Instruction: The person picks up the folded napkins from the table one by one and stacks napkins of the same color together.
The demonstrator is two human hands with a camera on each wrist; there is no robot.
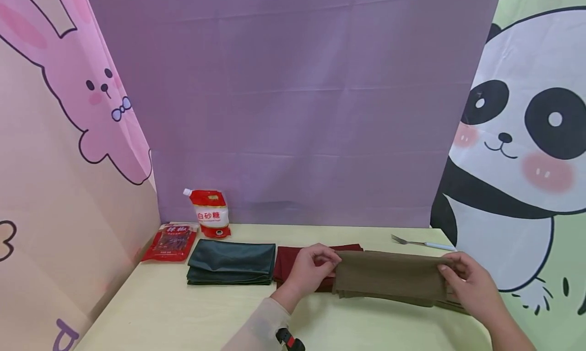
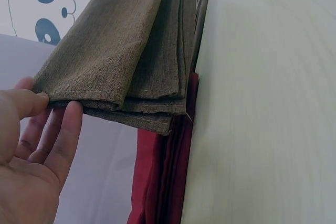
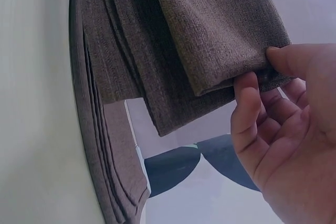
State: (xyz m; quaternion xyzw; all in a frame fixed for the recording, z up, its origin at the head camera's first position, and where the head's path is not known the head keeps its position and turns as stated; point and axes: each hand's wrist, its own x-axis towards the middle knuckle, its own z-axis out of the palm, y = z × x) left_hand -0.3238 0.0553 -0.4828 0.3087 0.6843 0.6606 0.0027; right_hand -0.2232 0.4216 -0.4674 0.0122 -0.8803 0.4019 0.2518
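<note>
Pinching opposite ends of a folded brown cloth (image 1: 391, 277), both hands hold its top layer lifted a little off the stack beneath. The left hand (image 1: 311, 269) grips the cloth's left corner between thumb and curled forefinger, its other fingers loosely bent under the fabric; the right hand (image 1: 471, 285) grips the right end the same way, thumb on top and fingers below. The cloth's long axis runs from one hand to the other, across the person's front, with its folded edge toward the person.

Under it lies a pile of more brown cloths (image 1: 450, 305), showing just below the right hand. Behind and beneath the left hand lies a folded dark red cloth (image 1: 293, 262), and beyond that hand's outer side a folded dark green cloth (image 1: 231, 262). Farther out on that side are a red snack packet (image 1: 170, 242) and a white sugar pouch (image 1: 210, 213). Past the right hand, a fork (image 1: 421, 243) rests on the pale yellow table (image 1: 183, 310).

The left wrist view shows the cloth's (image 2: 105, 40) layered edges fanned over the red cloth (image 2: 168, 177); the right wrist view shows the stack's (image 3: 97, 129) many folds, hidden from the head camera.
</note>
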